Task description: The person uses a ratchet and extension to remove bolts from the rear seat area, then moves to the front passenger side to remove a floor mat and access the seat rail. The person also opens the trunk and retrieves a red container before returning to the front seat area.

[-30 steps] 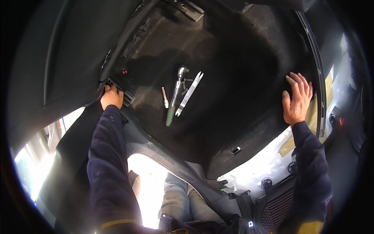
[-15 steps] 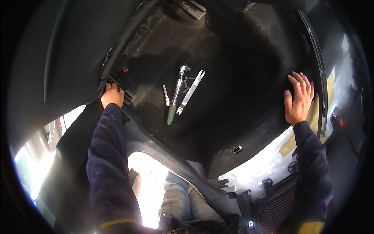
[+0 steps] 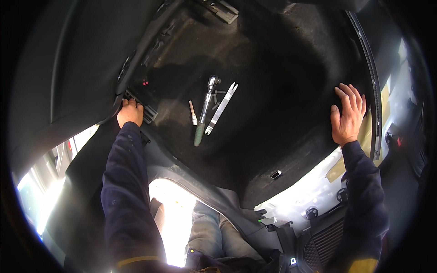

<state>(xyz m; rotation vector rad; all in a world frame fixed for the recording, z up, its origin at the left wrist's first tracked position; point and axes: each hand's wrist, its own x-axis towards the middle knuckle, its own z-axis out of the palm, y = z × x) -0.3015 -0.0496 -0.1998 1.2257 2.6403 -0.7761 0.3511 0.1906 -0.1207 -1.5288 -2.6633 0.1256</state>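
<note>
My left hand (image 3: 129,113) is closed at a dark metal rail (image 3: 149,113) on the car floor, beside the edge of a black seat. Its fingertips are tucked down out of sight, so what they grip is hidden. Over on the right, my right hand (image 3: 349,113) lies with fingers stretched against the black carpet edge, near the door sill, and holds nothing. Between the hands, well away from both, a ratchet wrench (image 3: 207,107) with a green handle rests on the carpet. A flat silver pry bar (image 3: 221,109) with notched ends lies beside it, and a short bit socket (image 3: 192,113) sits to its left.
The black seat (image 3: 91,59) fills the left side. Another rail bracket (image 3: 224,12) stands at the far end of the carpet (image 3: 273,91). A dark trim strip (image 3: 369,68) runs along the right, above a white sill (image 3: 296,193). Small grey pieces (image 3: 216,97) lie by the wrench.
</note>
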